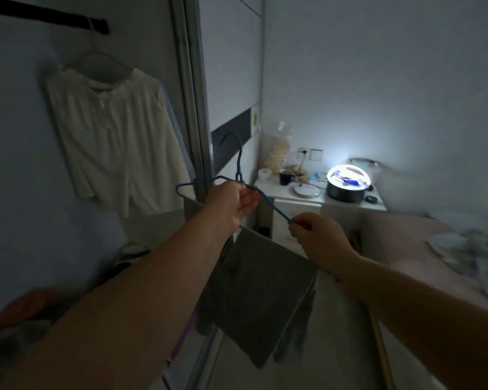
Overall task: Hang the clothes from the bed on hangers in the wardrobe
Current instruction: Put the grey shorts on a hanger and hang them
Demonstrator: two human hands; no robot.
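While your left hand [231, 205] grips the blue hanger [238, 175] and your right hand [319, 237] pinches its end, grey cloth [257, 294] hangs beside the bed [423, 249].

White nightstand [282, 196] is carrying a dark pot [345, 190], dark cup [285, 178], round plate [306, 190]; bed [406, 243] is bearing rumpled bedding [471, 246].

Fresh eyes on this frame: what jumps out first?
The glowing lamp on the white nightstand, mid-right, is the brightest spot in the dim room. At centre, the left hand and right hand hold a blue hanger carrying a grey garment. A white top hangs upper left.
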